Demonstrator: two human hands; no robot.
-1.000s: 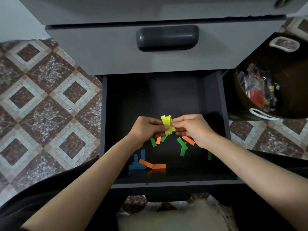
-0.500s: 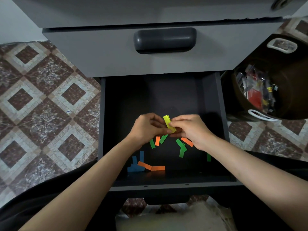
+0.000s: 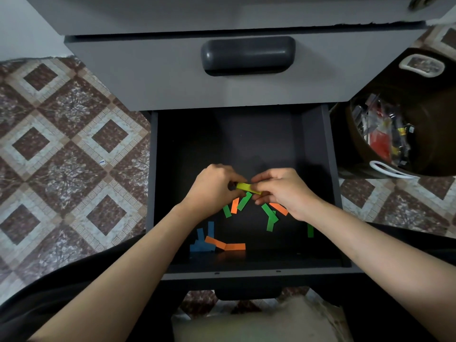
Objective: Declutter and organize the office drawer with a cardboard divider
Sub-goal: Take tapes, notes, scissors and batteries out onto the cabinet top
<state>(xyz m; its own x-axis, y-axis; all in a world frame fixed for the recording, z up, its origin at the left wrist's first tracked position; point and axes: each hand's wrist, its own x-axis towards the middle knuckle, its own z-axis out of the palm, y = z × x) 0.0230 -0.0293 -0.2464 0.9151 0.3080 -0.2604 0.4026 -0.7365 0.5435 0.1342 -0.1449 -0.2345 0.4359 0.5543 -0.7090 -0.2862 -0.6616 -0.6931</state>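
The yellow strips [image 3: 247,188], fanned upright a second ago, are now gathered into one flat bundle, pinched at each end by the left hand [image 3: 214,189] and right hand [image 3: 284,191] inside the drawer [image 3: 318,156]. The other strips [image 3: 271,221] are left loose on its floor, so sorting is judged barely begun.

A grey cabinet [image 3: 172,77] stands on brown-and-cream diamond-patterned floor tiles [image 3: 61,149] in dim light.

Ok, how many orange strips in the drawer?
4 orange strips: one below the left hand, one under the right hand, two near the front; hands may hide more.
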